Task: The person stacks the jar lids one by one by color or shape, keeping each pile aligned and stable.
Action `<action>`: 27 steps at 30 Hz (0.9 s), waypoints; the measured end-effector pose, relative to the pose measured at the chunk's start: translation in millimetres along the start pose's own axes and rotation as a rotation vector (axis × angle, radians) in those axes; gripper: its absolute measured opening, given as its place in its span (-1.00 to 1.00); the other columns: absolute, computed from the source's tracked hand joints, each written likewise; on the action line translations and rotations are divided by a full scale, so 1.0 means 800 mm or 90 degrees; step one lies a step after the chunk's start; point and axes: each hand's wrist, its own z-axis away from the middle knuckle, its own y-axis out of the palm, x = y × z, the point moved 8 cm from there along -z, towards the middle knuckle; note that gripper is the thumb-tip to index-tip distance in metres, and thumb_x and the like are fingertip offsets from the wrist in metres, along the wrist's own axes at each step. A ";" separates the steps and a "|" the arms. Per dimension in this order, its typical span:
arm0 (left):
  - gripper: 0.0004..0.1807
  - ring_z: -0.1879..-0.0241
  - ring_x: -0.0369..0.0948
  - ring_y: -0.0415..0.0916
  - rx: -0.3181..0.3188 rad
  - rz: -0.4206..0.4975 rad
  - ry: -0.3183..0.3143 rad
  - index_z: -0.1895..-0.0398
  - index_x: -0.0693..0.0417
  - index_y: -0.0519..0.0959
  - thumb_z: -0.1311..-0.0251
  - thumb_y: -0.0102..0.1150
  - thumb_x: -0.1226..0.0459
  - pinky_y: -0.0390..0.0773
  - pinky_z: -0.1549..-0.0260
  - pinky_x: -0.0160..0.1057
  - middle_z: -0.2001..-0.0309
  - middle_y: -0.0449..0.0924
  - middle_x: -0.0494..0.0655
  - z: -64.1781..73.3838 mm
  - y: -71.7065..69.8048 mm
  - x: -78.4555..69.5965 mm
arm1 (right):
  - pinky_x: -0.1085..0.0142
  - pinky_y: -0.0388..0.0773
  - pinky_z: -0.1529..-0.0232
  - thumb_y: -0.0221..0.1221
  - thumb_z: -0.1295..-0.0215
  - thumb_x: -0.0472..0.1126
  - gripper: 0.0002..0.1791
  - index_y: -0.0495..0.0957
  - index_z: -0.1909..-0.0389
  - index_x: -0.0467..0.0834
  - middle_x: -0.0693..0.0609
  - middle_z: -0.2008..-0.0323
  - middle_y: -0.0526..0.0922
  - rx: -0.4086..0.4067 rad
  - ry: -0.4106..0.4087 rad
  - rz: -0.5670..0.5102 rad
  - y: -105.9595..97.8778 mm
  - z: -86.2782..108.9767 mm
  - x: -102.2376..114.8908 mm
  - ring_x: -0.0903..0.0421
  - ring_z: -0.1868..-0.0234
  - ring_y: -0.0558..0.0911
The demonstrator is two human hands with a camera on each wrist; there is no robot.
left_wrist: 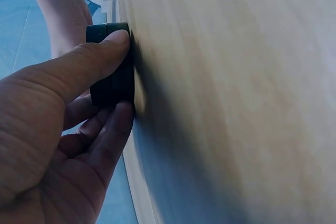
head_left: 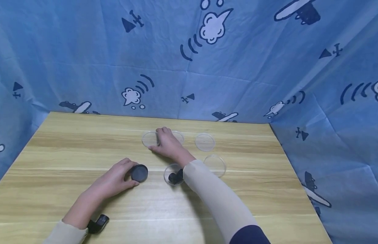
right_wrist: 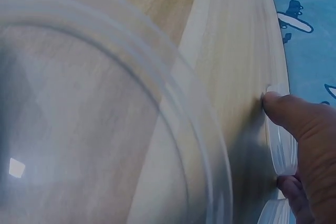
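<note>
My left hand (head_left: 115,178) pinches a small black round container (head_left: 139,173) by its rim at the middle of the table. In the left wrist view, the thumb and fingertips press on the sides of the black container (left_wrist: 113,88), and a seam runs round it. Farther back, my right hand (head_left: 170,144) holds a clear petri dish (head_left: 148,139), the leftmost in the back row. In the right wrist view, thumb and fingers span that dish (right_wrist: 282,148), which stays low at the tabletop.
Other clear dishes lie to the right: one (head_left: 178,136) partly behind the right hand, one (head_left: 205,142) in the back row, one (head_left: 215,166) beyond the right sleeve, one (head_left: 168,174) under the right wrist. Blue printed cloth (head_left: 164,61) hangs behind the wooden table (head_left: 146,213).
</note>
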 end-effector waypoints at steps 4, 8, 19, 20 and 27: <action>-0.43 0.09 -0.18 0.59 0.000 0.002 -0.003 -0.14 0.26 0.63 -0.07 0.60 0.23 0.65 0.03 -0.04 0.08 0.63 -0.02 0.000 0.000 0.000 | 0.17 0.48 -0.43 0.39 -0.32 0.15 -0.07 0.29 -0.51 -0.28 -0.17 -0.29 0.49 -0.002 -0.009 -0.014 -0.004 0.002 0.000 -0.02 -0.28 0.53; -0.43 0.10 -0.19 0.59 -0.002 0.002 -0.005 -0.13 0.25 0.64 -0.06 0.61 0.23 0.65 0.04 -0.05 0.09 0.63 -0.03 0.001 0.000 0.000 | 0.16 0.50 -0.41 0.41 -0.30 0.15 -0.06 0.29 -0.52 -0.27 -0.16 -0.28 0.49 -0.005 -0.019 -0.033 -0.007 0.003 0.001 -0.01 -0.25 0.54; -0.45 0.11 -0.20 0.57 -0.003 0.000 -0.001 -0.12 0.25 0.64 -0.07 0.60 0.24 0.64 0.06 -0.07 0.10 0.63 -0.05 0.001 -0.002 -0.001 | 0.15 0.57 -0.29 0.45 -0.25 0.12 -0.09 0.34 -0.47 -0.26 -0.14 -0.17 0.50 -0.021 -0.020 -0.084 -0.011 0.014 -0.002 0.03 -0.10 0.54; -0.45 0.11 -0.20 0.58 -0.003 0.000 -0.003 -0.12 0.24 0.64 -0.07 0.60 0.24 0.64 0.05 -0.06 0.10 0.63 -0.05 0.001 -0.002 -0.001 | 0.15 0.57 -0.29 0.45 -0.25 0.11 -0.10 0.35 -0.46 -0.26 -0.14 -0.17 0.50 -0.023 -0.023 -0.084 -0.011 0.015 -0.002 0.03 -0.09 0.53; -0.43 0.11 -0.20 0.58 0.004 -0.002 -0.011 -0.14 0.26 0.63 -0.08 0.59 0.24 0.65 0.05 -0.06 0.10 0.62 -0.04 0.001 -0.001 -0.001 | 0.14 0.57 -0.28 0.45 -0.25 0.11 -0.11 0.35 -0.45 -0.25 -0.14 -0.18 0.50 -0.027 -0.028 -0.098 -0.014 0.028 -0.005 0.03 -0.08 0.53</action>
